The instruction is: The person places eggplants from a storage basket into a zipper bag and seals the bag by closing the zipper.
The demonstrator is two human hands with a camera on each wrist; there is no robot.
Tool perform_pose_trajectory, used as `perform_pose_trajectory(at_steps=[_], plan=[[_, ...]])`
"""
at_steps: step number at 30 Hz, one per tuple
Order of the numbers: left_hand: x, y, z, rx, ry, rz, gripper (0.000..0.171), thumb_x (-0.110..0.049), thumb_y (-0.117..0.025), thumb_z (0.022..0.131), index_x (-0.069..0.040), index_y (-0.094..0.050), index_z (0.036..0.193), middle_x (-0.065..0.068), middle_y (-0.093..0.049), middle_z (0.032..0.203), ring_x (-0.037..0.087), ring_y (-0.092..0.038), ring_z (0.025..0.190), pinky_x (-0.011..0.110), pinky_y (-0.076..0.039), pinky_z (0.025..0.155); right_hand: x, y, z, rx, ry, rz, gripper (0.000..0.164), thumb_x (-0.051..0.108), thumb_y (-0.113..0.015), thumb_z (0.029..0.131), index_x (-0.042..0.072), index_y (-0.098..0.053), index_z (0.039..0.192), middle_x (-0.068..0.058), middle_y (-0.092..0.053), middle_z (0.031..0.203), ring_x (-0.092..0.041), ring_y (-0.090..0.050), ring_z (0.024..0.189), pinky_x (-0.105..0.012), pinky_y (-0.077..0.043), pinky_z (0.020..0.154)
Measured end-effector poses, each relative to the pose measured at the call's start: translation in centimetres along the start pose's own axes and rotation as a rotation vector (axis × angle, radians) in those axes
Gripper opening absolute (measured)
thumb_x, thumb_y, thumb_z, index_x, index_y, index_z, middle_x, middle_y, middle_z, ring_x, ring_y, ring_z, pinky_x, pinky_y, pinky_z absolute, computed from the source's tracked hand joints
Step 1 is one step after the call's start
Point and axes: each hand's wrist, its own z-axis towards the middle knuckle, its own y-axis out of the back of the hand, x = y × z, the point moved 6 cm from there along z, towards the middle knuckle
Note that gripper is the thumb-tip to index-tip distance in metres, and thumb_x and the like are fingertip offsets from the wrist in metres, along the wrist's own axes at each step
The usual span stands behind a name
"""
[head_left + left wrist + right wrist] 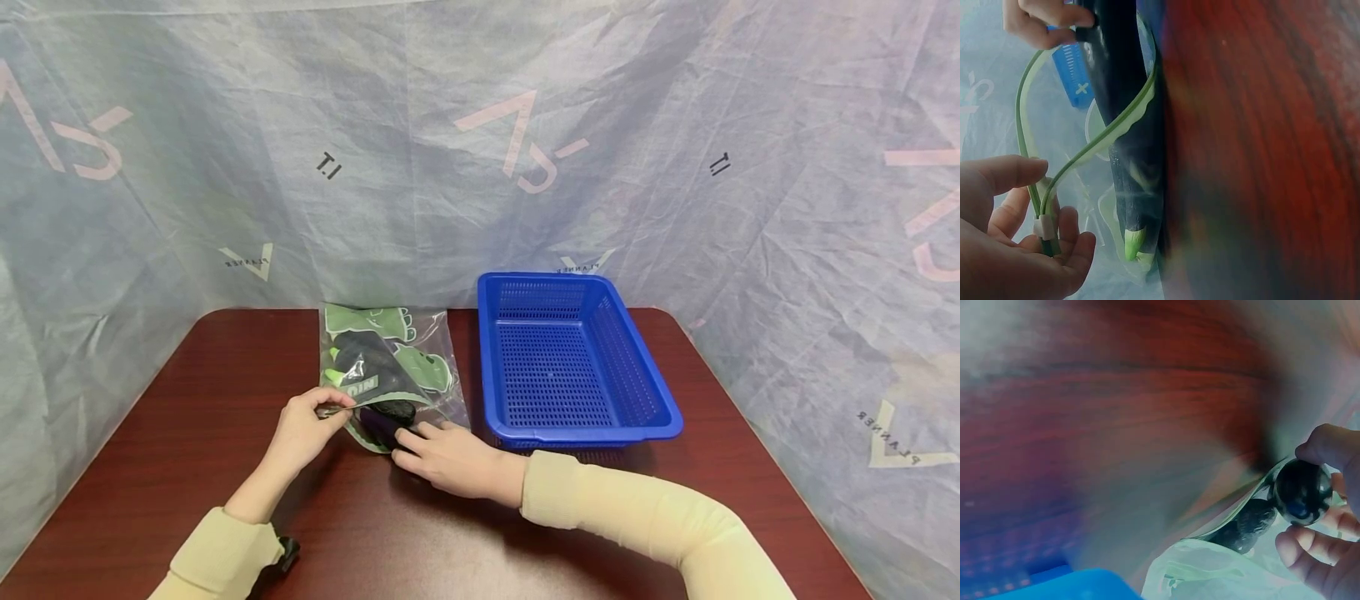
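Observation:
A clear zip bag (423,327) with green printing lies on the table, its mouth gaping toward me. My left hand (306,425) pinches one end of the bag's mouth, beside a small white slider (1044,227) in the left wrist view. Fingers of my right hand (457,462) grip the rounded end of a glossy dark eggplant (1302,490) at the mouth. Most of this eggplant (1119,69) lies inside the bag, pointing away from me. Light green stem ends (1134,244) show through the plastic. Beside it in the bag is a dark, bumpy-skinned vegetable (1244,525).
A blue plastic basket (491,367) with perforated walls stands right of the bag, close to my right forearm. Grey printed cloth (408,150) hangs behind and beside the dark red wooden table (247,358). A small black object (287,553) shows by my left sleeve.

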Motion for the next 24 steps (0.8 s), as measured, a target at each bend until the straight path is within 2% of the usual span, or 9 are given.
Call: perform_pose_trajectory(at_steps=[7,13,24], plan=[[-0.3,0.1,0.1,-0.008,-0.024,0.000,0.011,-0.005,-0.072,0.080,-0.014,-0.071,0.086,0.003,-0.070,0.089,0.011,-0.058,0.075,0.024,-0.046,0.065,-0.1,-0.4,1.1,0.028,-0.032,-0.013,0.025,0.035,-0.053,0.092,0.022,-0.053,0.113,0.003,-0.051,0.123,-0.016,-0.054,0.095,-0.026,-0.047,0.060],[-0.4,0.0,0.1,-0.013,-0.028,0.003,0.011,-0.005,-0.072,0.079,-0.014,-0.071,0.086,0.002,-0.070,0.088,0.010,-0.058,0.075,0.023,-0.045,0.065,-0.4,-0.7,1.8,0.039,-0.056,-0.042,0.020,0.032,-0.047,0.095,0.023,-0.053,0.112,0.005,-0.050,0.123,-0.014,-0.053,0.093,-0.025,-0.047,0.062],[-0.4,-0.1,0.1,-0.017,-0.032,-0.001,0.012,-0.004,-0.072,0.078,-0.013,-0.071,0.085,0.003,-0.070,0.088,0.012,-0.061,0.076,0.024,-0.047,0.065,-0.7,-1.9,3.0,0.047,-0.092,-0.071,0.020,0.031,-0.050,0.093,0.023,-0.054,0.111,0.006,-0.051,0.123,-0.014,-0.053,0.091,-0.025,-0.047,0.064]])
